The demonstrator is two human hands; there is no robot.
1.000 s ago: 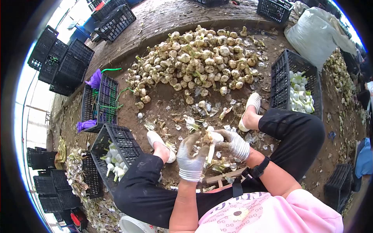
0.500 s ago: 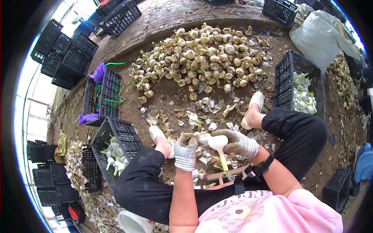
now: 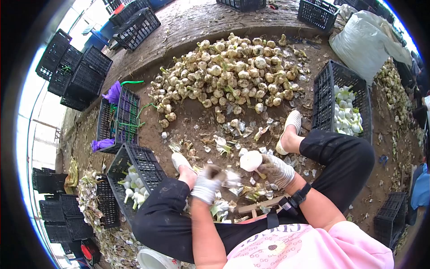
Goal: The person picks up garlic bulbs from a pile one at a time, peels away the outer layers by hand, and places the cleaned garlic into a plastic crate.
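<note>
A white garlic bulb (image 3: 251, 161) is in my right hand (image 3: 276, 171), whose gloved fingers close round its stem and lower side. My left hand (image 3: 207, 182), also gloved, is to the left, apart from the bulb and smeared by motion. Beside its fingers is a blurred pale piece of peel (image 3: 231, 179); whether the fingers hold it is unclear. Dirty unpeeled garlic (image 3: 224, 74) lies heaped on the ground ahead. Clean white bulbs lie in a black crate at the left (image 3: 154, 168) and another at the right (image 3: 319, 96).
A crate with purple and green netting (image 3: 104, 123) stands at the left. Stacked black crates (image 3: 85, 71) are behind it. A white sack (image 3: 360, 42) is at the back right, a white bucket (image 3: 145, 259) at the lower left. A wooden stool part (image 3: 264, 204) is between my legs.
My left hand has moved left and down, away from the bulb, with pale peel now blurred beside it. The bulb in my right hand has tilted, its stem now partly behind the fingers.
</note>
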